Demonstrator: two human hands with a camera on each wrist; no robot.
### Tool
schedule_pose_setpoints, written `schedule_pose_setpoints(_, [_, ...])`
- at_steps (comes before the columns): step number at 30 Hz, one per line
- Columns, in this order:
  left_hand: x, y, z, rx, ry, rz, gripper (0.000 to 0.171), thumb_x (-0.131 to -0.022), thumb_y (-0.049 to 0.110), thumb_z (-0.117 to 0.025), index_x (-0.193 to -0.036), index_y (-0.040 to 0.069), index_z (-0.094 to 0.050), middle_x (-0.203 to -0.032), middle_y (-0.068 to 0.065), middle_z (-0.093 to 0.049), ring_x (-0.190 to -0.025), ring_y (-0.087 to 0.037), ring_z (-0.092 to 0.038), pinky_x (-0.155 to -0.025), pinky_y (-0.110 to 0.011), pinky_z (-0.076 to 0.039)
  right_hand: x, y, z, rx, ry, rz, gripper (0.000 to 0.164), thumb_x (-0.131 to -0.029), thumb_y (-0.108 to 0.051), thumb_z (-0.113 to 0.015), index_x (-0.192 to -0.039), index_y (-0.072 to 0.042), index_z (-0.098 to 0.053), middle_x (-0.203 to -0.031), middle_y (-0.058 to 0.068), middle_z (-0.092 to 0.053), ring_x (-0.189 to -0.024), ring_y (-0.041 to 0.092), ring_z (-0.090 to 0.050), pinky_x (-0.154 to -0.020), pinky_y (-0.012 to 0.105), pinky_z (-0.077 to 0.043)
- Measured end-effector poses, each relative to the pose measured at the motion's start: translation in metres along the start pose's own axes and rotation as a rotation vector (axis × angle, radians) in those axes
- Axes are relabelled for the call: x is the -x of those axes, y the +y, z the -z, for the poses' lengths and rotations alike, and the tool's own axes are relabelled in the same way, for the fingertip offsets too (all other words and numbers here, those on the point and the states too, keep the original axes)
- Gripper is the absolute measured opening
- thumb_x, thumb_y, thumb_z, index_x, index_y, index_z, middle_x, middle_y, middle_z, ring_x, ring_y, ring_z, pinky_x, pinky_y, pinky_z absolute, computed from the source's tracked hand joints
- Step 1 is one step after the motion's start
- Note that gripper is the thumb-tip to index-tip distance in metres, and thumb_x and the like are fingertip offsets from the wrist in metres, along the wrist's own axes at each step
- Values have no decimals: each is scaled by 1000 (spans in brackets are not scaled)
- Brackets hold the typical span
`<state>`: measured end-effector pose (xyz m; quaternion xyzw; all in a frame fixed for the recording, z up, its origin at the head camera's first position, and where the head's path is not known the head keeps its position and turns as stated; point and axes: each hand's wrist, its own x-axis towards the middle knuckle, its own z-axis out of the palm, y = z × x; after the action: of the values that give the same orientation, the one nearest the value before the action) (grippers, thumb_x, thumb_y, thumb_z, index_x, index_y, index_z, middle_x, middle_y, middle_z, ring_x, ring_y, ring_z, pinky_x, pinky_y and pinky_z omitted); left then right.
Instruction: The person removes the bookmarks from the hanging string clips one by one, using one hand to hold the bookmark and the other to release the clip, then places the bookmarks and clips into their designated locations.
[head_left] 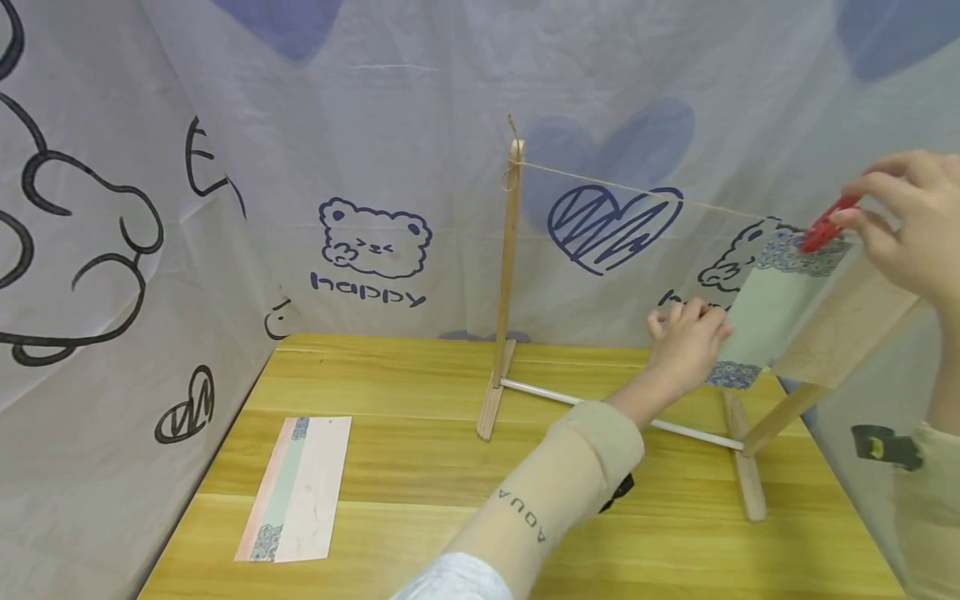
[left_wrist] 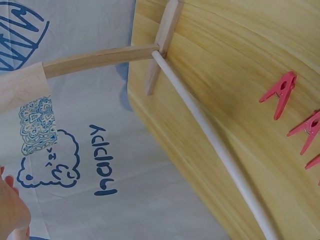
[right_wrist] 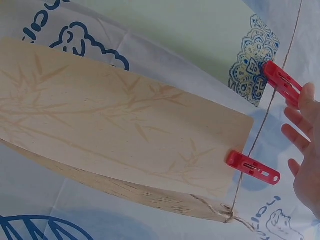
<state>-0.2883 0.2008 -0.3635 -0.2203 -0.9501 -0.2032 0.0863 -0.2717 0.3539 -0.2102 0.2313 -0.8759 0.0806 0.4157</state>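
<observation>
My right hand (head_left: 918,221) pinches the tail of a red clothespin (head_left: 823,227), whose jaws sit on the top edge of a pale green paper strip (head_left: 780,304) with blue patterned ends. The strip hangs at a thin twine line (right_wrist: 268,107). My left hand (head_left: 686,342) is by the strip's left edge with its fingers loosely bent; I cannot tell whether it touches the paper. Beside the strip hangs a beige paper card (right_wrist: 120,115) with a bamboo print. Another red clothespin (right_wrist: 252,167) clips that card to the twine.
The twine runs between two wooden posts (head_left: 510,267) on feet, joined low down by a white rod (head_left: 543,392). Several red clothespins (left_wrist: 281,95) lie on the wooden table (head_left: 405,467). Printed paper (head_left: 315,492) lies at the table's left. Cloth walls (head_left: 450,100) stand behind.
</observation>
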Motion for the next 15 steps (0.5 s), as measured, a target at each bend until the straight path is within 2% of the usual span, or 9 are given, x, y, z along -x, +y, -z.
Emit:
schedule_pose_setpoints(5, [0,-4,-1,1,15,0,26,-95,46,-28,-107,36,-50,-111,17,-43,-103,-3,-35,-95,-33,-18,1,-1,1,42,2,-32,82,-86,-68,-24,-96,7,-56,-107,27,-48,-104,46,-40,-101,48,-25])
schedule_pose_setpoints(10, [-1,-9,-1,8,23,-11,24,-96,45,-28,-100,34,-49,-108,17,-43,-98,-2,-35,-93,-32,-19,1,-4,2,55,-4,-68,62,-93,-51,-36,-99,7,-56,-111,27,-47,-110,46,-40,-101,49,-24])
schedule_pose_setpoints(15, [-2,-13,0,34,38,-5,24,-96,44,-30,-103,34,-51,-110,17,-44,-99,-2,-36,-93,-31,-18,2,-7,3,84,11,-96,39,-94,-32,-47,-99,6,-55,-114,27,-46,-110,45,-40,-98,51,-27])
